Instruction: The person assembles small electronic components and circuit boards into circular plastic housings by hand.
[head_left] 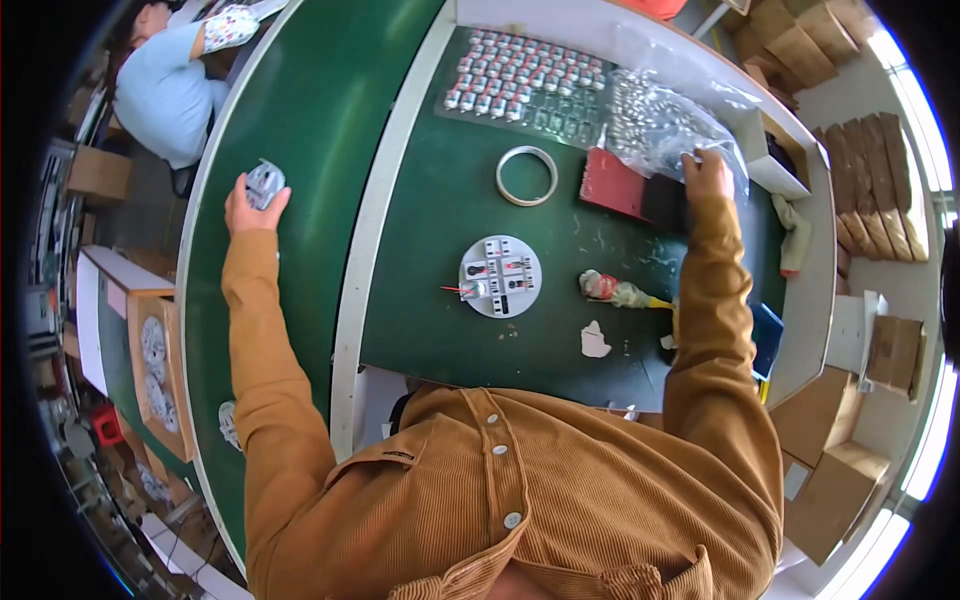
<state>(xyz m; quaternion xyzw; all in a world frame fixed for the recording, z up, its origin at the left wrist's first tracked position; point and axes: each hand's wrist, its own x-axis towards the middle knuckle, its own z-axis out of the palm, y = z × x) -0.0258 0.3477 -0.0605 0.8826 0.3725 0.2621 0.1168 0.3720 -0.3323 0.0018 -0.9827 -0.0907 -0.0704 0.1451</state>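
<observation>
My left hand [256, 208] is closed around a grey plastic housing [265, 183] above the green belt on the left. On the right, my right hand [707, 176] reaches to the edge of a transparent plastic bag [665, 118] full of small metal parts. Its fingers are pinched together; what is between them is too small to make out. Between my arms lies a round white fixture [519, 301] with small black and red pieces set in its slots. A small motor with a red wire [471, 290] sits at its left edge.
A plastic tray [567, 122] carries rows of small motors. Near it are a pale ring [527, 199], a red plate [612, 184] and a wrapped tool [622, 292]. A white rail [366, 230] separates bench and belt. Another person [165, 95] works at the far left.
</observation>
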